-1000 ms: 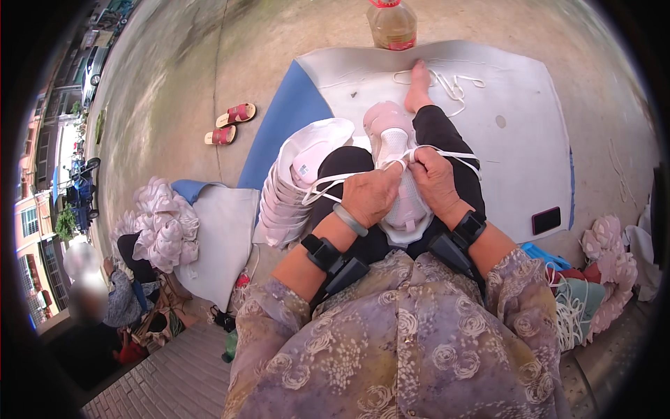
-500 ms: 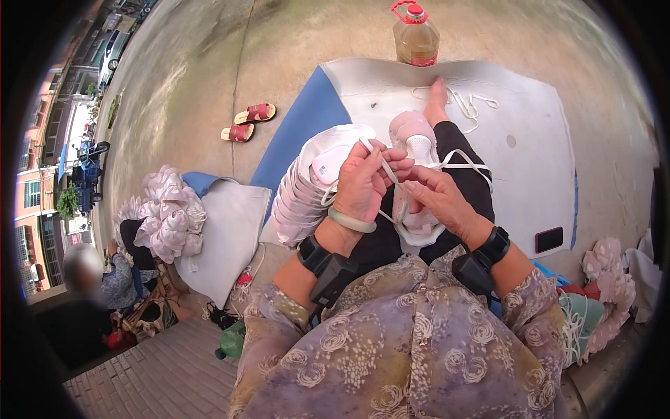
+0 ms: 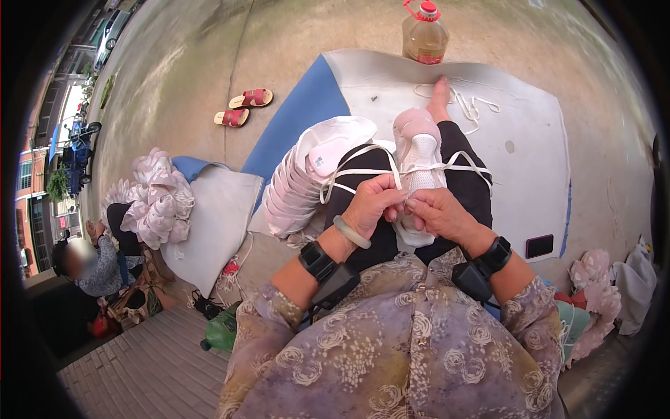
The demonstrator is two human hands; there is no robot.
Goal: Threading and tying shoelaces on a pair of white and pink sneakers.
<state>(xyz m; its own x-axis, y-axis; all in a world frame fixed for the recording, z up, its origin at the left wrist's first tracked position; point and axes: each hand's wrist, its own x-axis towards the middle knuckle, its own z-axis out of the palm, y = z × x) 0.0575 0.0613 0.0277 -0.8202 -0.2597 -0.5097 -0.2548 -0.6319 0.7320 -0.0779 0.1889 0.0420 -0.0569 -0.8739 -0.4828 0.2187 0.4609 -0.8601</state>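
Note:
A pink and white shoe upper (image 3: pixel 417 136) lies lengthwise across my lap, its toe end pointing away from me. White shoelace (image 3: pixel 363 172) crosses it and loops out to both sides over my black trousers. Close together at the near part of the upper, both hands are pinched. My left hand (image 3: pixel 373 204) has thumb and fingertips closed on the lace. My right hand (image 3: pixel 445 212) is closed at the upper's edge beside it; its fingertips partly hide what they grip. A nested stack of similar uppers (image 3: pixel 296 185) leans just left of my left hand.
A white and blue mat (image 3: pixel 530 140) lies under my legs, with a loose lace (image 3: pixel 469 112) and a phone (image 3: pixel 539 246) on it. Beyond stands a large oil bottle (image 3: pixel 425 38). Red slippers (image 3: pixel 251 98) and a bundle of uppers (image 3: pixel 162 202) are leftward, near another person (image 3: pixel 105 269).
Both hands have moved down toward me, to the near part of the upper. The lace strand held up between them now loops out to the left. The toe part shows more.

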